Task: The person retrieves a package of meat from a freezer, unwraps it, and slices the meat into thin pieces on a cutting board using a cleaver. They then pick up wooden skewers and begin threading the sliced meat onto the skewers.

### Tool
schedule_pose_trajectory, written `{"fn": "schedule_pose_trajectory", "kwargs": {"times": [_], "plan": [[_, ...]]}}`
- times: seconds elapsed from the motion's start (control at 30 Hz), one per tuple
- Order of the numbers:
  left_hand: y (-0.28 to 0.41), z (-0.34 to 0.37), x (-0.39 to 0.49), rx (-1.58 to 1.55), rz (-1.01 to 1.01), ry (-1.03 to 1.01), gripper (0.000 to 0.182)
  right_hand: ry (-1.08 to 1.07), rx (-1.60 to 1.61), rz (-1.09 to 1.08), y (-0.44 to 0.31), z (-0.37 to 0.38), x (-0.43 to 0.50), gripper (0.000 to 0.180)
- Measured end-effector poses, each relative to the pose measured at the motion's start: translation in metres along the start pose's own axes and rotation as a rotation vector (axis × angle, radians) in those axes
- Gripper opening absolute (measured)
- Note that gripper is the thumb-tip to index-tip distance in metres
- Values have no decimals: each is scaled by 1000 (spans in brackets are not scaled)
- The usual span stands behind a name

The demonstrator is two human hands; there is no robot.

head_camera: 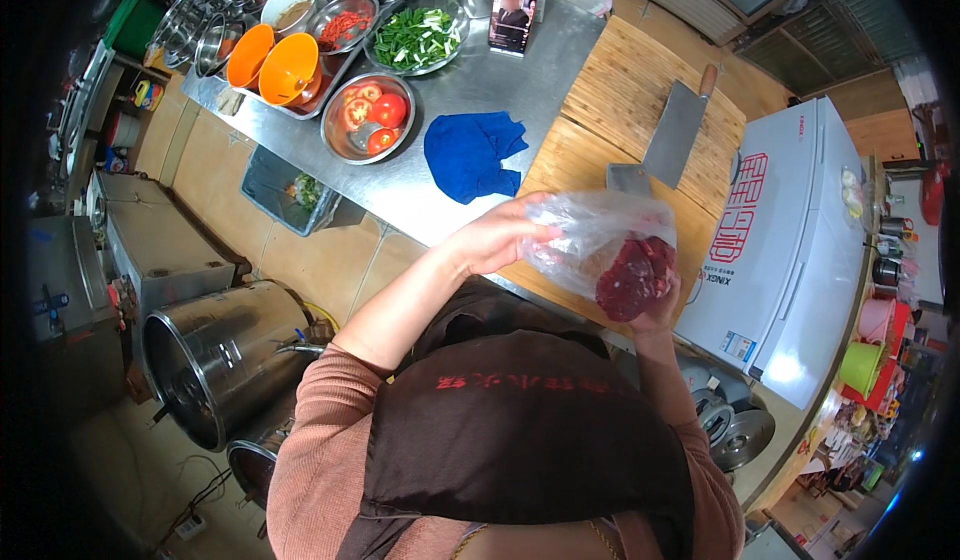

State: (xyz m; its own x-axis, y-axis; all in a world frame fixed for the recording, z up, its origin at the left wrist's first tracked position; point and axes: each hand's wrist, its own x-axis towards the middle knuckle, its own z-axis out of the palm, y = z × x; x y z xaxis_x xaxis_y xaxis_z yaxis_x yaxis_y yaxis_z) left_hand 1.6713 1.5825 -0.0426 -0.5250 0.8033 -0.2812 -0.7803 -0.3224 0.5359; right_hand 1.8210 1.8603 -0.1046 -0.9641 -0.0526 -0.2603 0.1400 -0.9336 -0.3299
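My left hand (504, 236) grips the gathered side of a clear plastic bag (574, 233). A dark red piece of raw meat (634, 278) sits at the bag's right end, and I cannot tell how far it is inside. My right hand (661, 306) holds the meat from its right and underside, fingers mostly hidden behind it. Both hands are above the near part of a wooden cutting board (577, 158). A cleaver (675, 136) with a wooden handle lies across the board. Beside it a second metal blade (628, 179) is partly covered by the bag.
Left of the board, a steel table (450, 94) carries a blue cloth (474, 155), a bowl of tomatoes (369, 118), chopped green onions (417, 38), orange bowls (289, 72) and a propped phone (514, 18). A white chest freezer (780, 245) stands to the right. Below is a waste bin (281, 192).
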Motion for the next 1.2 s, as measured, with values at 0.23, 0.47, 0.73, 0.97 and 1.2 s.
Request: {"fn": "schedule_pose_trajectory", "kwargs": {"times": [0.23, 0.47, 0.73, 0.97, 1.2], "plan": [[3, 13, 32, 79, 39, 276, 24, -142, -35, -82, -3, -6, -15, 65], [1, 6, 57, 381, 48, 54, 49, 86, -352, -254, 5, -14, -19, 63], [-7, 33, 92, 1198, -26, -105, 53, 101, -71, -392, -3, -39, -44, 61], [2, 84, 125, 1377, 303, -156, 35, 143, -3, -437, 6, -53, -61, 58], [2, 141, 146, 1299, 620, -136, 30, 140, -146, -476, 6, -85, -73, 61]]}}
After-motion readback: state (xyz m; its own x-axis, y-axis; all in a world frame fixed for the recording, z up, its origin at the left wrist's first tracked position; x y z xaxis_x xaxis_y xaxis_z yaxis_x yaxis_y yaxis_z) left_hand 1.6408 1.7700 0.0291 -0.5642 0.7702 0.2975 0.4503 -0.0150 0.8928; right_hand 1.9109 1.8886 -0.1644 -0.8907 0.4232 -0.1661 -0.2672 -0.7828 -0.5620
